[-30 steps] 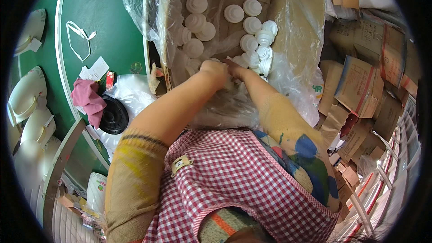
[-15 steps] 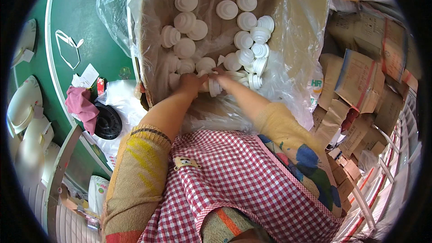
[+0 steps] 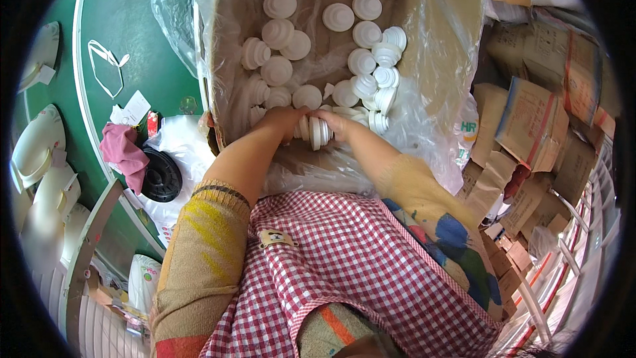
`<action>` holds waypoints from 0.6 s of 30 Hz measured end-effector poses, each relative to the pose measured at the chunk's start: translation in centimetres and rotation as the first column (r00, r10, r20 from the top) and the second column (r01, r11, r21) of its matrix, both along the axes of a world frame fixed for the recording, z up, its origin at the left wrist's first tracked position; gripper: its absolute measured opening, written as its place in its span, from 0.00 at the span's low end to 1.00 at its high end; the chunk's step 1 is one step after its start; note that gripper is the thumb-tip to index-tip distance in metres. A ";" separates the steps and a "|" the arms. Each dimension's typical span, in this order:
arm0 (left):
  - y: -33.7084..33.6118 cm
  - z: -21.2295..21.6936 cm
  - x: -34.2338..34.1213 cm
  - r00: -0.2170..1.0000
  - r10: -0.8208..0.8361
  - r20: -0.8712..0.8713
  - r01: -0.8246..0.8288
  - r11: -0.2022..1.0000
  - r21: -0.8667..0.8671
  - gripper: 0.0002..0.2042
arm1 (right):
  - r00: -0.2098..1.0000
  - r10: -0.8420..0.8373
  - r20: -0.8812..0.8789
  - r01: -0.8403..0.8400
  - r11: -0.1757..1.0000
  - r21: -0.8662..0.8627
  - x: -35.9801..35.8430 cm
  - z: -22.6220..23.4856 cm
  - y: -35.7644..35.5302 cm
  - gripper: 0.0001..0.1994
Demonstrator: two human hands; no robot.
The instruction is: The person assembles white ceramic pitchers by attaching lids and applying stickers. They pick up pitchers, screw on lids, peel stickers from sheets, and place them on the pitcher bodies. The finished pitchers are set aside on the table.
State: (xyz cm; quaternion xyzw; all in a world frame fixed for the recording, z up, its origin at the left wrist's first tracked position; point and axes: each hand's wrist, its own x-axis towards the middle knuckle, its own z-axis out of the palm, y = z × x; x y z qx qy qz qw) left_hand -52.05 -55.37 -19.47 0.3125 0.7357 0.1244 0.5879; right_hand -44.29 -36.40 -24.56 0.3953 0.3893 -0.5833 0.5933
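Note:
Inside a cardboard box [image 3: 434,40] lined with clear plastic film lie many white, round, stepped plastic pieces like caps or lids. My left hand [image 3: 285,122] and my right hand [image 3: 335,126] meet at the box's near side, closed from either side around a small row of white stepped pieces [image 3: 320,134] standing on edge. Their fingertips are partly hidden behind the pieces. Just beyond my hands rests a loose white piece [image 3: 307,97]. More pieces form a left cluster [image 3: 276,70] and a right cluster [image 3: 363,86].
To the left, a green table [image 3: 156,33] bears a white strap [image 3: 105,69], a pink cloth [image 3: 124,152] and a round black part [image 3: 161,176]. Large white shell-like parts [image 3: 41,142] line the far left. Cardboard boxes [image 3: 530,122] are heaped on the right.
My hands have drawn closer around the row of white pieces, and more of the row shows between them. The whole view has shifted slightly.

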 end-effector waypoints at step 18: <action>-0.3 25.5 -9.2 0.777 0.088 -0.623 0.155 0.933 0.325 0.31 | 0.750 -0.440 -0.494 0.173 0.851 -0.496 -10.0 24.7 3.2 0.47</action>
